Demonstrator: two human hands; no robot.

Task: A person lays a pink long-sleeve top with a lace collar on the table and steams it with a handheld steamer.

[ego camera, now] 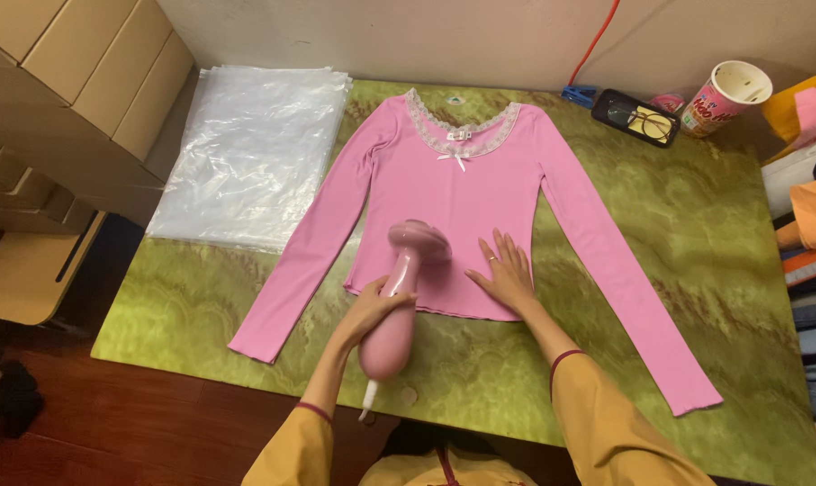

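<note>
A green marbled table (696,234) carries a pink top (462,198) mid-surface, clear bags (246,153) at its far-left corner, and a cup (727,97) and glasses tray (635,117) along its far-right edge.

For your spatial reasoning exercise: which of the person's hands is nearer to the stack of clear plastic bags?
Left. The left hand grips the pink steamer, closer to the plastic bags; the right hand lies flat on the pink top, farther away.

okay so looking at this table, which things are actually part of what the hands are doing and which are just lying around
In use: pink handheld steamer gripped by left hand; pink long-sleeved top pressed flat by right hand.
Lying about: stack of clear plastic bags, paper cup, glasses in black case, cardboard boxes.
</note>
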